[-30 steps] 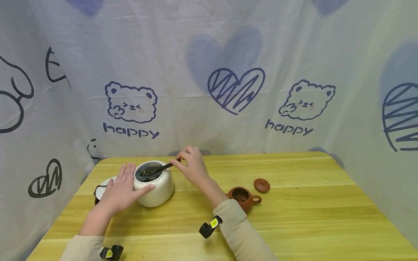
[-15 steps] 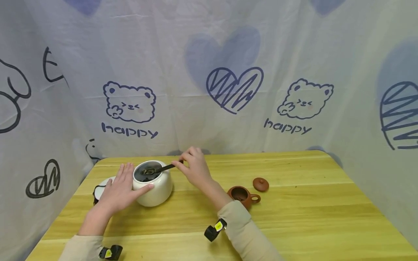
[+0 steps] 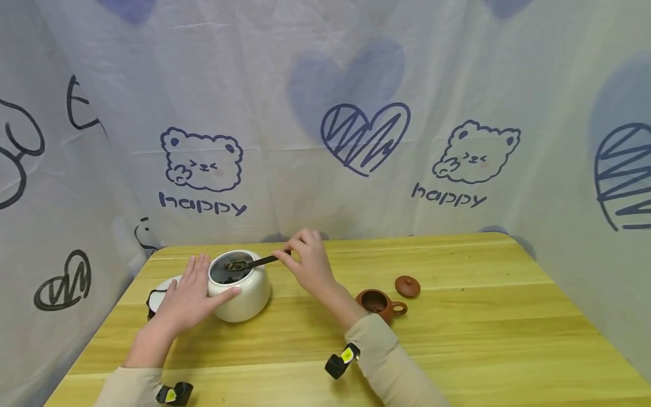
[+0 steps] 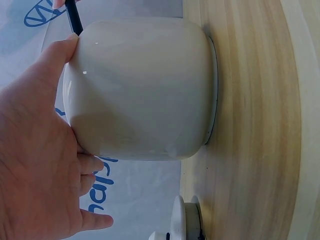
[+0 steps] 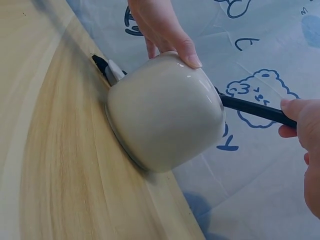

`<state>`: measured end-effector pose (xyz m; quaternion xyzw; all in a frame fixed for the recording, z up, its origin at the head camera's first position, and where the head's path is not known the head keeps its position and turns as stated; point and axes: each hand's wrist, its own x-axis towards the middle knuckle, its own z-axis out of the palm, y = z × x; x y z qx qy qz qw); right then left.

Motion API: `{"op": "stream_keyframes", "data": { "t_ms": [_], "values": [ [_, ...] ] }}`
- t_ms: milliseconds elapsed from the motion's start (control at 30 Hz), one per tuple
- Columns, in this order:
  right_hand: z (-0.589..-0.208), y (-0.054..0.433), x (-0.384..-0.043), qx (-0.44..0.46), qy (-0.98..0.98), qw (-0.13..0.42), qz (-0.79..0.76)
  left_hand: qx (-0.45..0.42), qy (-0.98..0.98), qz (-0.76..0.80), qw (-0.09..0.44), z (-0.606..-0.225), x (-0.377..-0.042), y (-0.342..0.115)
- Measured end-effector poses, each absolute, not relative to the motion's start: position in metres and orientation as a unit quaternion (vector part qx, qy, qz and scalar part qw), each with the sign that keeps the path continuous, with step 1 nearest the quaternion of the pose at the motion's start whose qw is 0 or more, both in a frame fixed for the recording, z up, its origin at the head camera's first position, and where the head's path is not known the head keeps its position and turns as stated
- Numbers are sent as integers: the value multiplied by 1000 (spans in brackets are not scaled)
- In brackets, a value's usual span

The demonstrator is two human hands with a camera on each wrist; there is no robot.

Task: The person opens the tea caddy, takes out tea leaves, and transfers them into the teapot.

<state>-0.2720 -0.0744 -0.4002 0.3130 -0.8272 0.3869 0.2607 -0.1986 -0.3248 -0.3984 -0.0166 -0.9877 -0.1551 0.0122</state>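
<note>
A white ceramic jar [image 3: 245, 302] with dark dry leaves inside stands at the table's left. My left hand [image 3: 187, 298] rests against its near left side, fingers straight and thumb [image 4: 64, 50] at the rim. With thumb and fingertips, my right hand [image 3: 310, 267] pinches the end of a black tea scoop [image 3: 264, 260]. The scoop slants down into the jar's mouth, and curled leaves [image 3: 235, 265] lie on its tip. In the right wrist view the scoop's handle [image 5: 257, 109] juts out past the rim, while its tip is hidden by the jar.
A brown clay teapot [image 3: 389, 312], lidless with some leaves inside, stands right of centre, partly behind the right forearm. Its lid [image 3: 407, 286] lies beyond it. A white lid [image 3: 164, 286] with a dark cord lies left of the jar, partly hidden by my left hand. A printed cloth hangs behind.
My right hand has shifted a little to the right, drawing the scoop slightly the same way, with its tip still within the jar's mouth. The left hand and jar stay put.
</note>
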Motion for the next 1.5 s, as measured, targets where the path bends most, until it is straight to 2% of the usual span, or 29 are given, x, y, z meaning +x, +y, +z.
{"op": "stream_keyframes", "data": {
  "t_ms": [367,767,1133,1500],
  "values": [
    [-404,-69,-275,312,-800,312,408,-17,-987,-159,9,-398,-199,-325],
    [-396,-55,-269,316,-789,320,419,-15,-987,-162,3,-398,-197,-325],
    [-392,-29,-267,337,-777,367,384,-17,-986,-166,6,-398,-198,-326],
    [-392,4,-258,367,-758,385,377,-15,-986,-165,7,-400,-198,-326]
  ]
}}
